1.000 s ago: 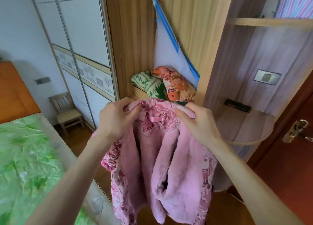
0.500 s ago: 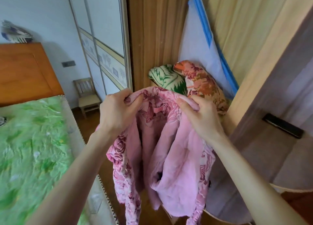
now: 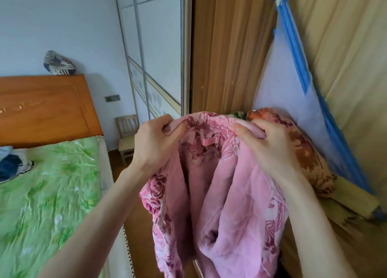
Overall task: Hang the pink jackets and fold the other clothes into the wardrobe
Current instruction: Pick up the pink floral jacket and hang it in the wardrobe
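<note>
Bedroom walls in pale blue-white fill the far left, where an orange wooden headboard [image 3: 41,108] stands with a patterned blue-and-white object [image 3: 58,65] resting on its top edge. Below it, a bed with a crumpled green cover [image 3: 46,194] carries a small heap of dark blue and white clothes [image 3: 12,164] at the left edge. Farther right, a small wooden chair [image 3: 126,135] stands against sliding wardrobe doors [image 3: 155,58] with metal frames. At the centre, the left hand [image 3: 155,143] has its grip clamped on the collar of a pink floral jacket [image 3: 219,204], fingers curled into the fabric; the right hand [image 3: 270,148] pinches the collar's other side the same way. Held up between both hands, the jacket hangs open in front of the wood-grain wardrobe panel [image 3: 226,47], its plain fleecy lining and small hanging loop facing the camera. Just behind the right hand sits an orange-brown patterned bundle [image 3: 310,158], with a folded white mesh item edged in blue [image 3: 293,85] leaning against the wardrobe wall at right.
</note>
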